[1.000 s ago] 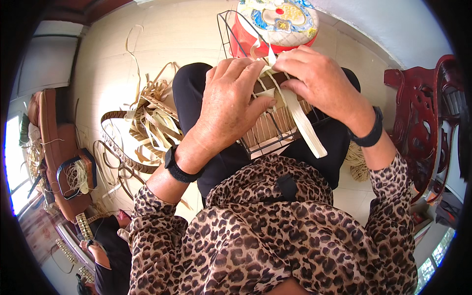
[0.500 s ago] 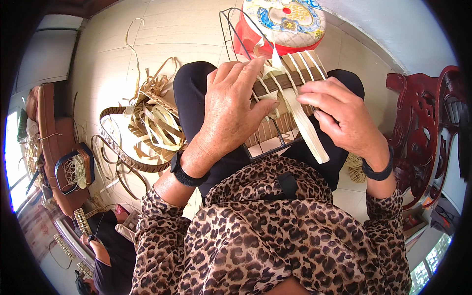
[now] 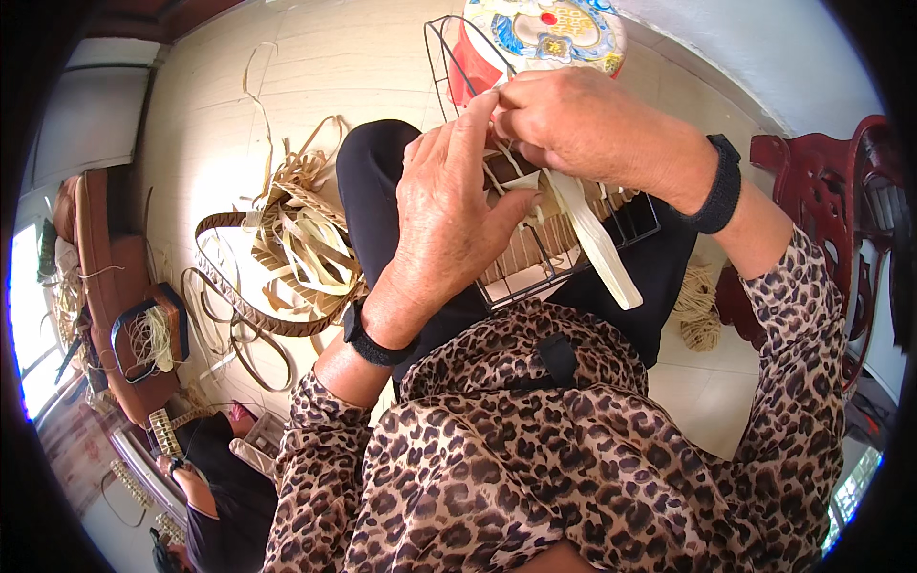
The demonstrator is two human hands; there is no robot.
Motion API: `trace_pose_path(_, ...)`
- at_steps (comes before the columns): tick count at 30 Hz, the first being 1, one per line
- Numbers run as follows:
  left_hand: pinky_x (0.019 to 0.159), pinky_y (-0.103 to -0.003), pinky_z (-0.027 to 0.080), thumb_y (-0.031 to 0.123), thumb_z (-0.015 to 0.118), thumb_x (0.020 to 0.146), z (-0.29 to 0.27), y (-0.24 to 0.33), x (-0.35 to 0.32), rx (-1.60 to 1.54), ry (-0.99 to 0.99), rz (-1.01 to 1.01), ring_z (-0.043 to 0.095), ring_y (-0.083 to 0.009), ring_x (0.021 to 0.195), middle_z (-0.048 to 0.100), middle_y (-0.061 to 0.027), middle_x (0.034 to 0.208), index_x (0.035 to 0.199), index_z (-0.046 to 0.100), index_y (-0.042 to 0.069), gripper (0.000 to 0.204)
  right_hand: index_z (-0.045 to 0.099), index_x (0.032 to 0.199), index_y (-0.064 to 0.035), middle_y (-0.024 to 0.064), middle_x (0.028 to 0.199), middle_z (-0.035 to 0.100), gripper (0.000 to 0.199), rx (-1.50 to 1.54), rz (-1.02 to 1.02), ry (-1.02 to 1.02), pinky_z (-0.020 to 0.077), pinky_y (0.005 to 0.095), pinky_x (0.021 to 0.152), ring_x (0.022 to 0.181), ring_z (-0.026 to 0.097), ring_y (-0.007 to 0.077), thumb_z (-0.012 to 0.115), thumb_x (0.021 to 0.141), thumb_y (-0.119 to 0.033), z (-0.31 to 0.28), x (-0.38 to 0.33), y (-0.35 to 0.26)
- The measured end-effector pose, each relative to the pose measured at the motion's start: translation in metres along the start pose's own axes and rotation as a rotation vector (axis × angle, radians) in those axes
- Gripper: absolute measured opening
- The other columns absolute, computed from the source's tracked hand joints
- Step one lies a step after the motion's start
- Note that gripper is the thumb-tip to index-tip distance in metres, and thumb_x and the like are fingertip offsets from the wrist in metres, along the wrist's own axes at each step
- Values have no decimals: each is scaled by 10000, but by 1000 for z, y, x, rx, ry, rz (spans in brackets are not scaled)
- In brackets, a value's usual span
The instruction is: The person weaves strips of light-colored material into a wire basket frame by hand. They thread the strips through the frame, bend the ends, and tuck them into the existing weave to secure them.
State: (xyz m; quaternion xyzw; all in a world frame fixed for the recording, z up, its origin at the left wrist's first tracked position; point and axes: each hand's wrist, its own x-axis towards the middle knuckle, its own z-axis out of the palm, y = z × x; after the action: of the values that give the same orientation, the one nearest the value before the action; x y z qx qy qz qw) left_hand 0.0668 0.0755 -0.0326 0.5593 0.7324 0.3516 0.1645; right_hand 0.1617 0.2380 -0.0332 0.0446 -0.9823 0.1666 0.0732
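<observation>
A black wire frame rests across my lap, interlaced with brown strips and pale cords. My left hand grips its left side, thumb laid over the weave and fingers along the far edge. At that far edge my right hand is closed in a pinch beside my left fingertips. It appears to hold the upper end of a flat pale strip, mostly hidden by the fingers. The strip's wide loose tail hangs over the near side of the frame toward me.
A heap of pale and brown strips lies on the floor at left. A round patterned stool stands ahead, a carved dark red chair at right. A cord bundle lies by my right leg. Another person's arm shows at lower left.
My right hand has moved up and left, from the right side of the weave to the far edge beside my left fingertips. The left hand has hardly moved.
</observation>
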Motion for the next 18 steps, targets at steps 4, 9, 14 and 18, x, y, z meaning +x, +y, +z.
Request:
trace_pose_path(4, 843, -375, 514, 86, 820, 636, -1, 0, 0, -8, -10, -23, 602, -274, 973, 608, -123, 1033, 1334, 439, 70, 796, 674, 745, -25, 110, 748, 644, 73, -58, -53, 63, 543, 378, 635, 685, 669, 287, 633, 732, -83, 9, 4, 5)
trace_pose_path(9, 849, -389, 494, 92, 805, 635, -3, 3, 1, 18, -16, 0, 593, -286, 965, 601, -132, 1021, 1304, 457, 65, 755, 673, 739, -40, 106, 744, 651, 54, 75, 31, 116, 545, 367, 636, 683, 668, 271, 652, 728, -88, 11, -1, 3)
trace_pose_path(14, 857, -401, 461, 111, 789, 649, -2, 2, 2, 33, -17, 47, 587, -297, 959, 602, -136, 1011, 1295, 457, 50, 729, 665, 727, -48, 110, 722, 650, 35, 80, 59, 166, 539, 363, 633, 660, 660, 271, 664, 728, -83, 13, -3, 2)
trace_pose_path(18, 856, -397, 459, 112, 787, 644, -2, 4, 4, 44, -13, 51, 589, -297, 956, 602, -137, 1007, 1286, 459, 41, 724, 660, 741, -30, 122, 731, 646, 61, 153, 110, 195, 528, 368, 630, 675, 656, 288, 646, 750, -89, 14, -6, 3)
